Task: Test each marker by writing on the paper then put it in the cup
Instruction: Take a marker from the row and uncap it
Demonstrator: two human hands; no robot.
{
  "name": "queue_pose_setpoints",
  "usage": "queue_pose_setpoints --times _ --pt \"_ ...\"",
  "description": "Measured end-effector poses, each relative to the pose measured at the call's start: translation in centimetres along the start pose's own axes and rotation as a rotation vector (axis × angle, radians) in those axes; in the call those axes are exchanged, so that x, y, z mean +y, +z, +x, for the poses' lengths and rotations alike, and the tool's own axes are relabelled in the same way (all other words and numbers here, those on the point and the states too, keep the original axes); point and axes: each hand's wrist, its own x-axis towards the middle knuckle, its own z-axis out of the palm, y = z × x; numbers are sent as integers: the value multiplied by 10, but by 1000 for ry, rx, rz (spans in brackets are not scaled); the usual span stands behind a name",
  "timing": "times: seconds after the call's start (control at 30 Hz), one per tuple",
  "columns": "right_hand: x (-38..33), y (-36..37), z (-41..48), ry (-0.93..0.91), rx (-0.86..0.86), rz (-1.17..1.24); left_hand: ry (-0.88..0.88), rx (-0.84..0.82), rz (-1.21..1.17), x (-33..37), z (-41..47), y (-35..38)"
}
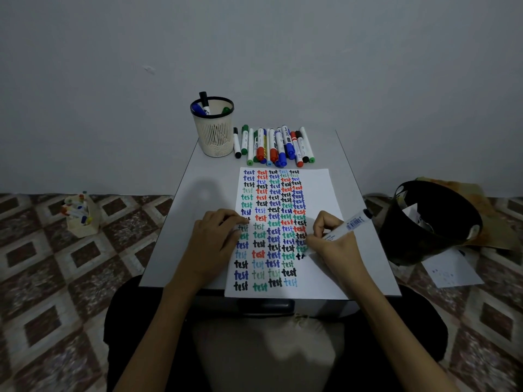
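on the paper [319, 193], near its right edge, the right hand [334, 239] pinches a white marker [348, 224], fingers curled round the barrel, tip at a half-written black word. the left hand [218, 233] presses the paper's left edge, fingers together. beyond the paper's far edge lie the other markers [274, 145], with the cup [213, 134] at their left.

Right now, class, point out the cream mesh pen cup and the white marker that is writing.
Cream mesh pen cup [214, 135]: head view, slatted wall.
White writing marker [351, 224]: head view, labelled barrel.
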Motion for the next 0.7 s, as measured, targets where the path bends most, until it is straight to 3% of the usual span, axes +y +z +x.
queue_pose_setpoints --times 0.7 --pt "3 -2 -2 16 42 -2 -4 -5 3 -1 0 2"
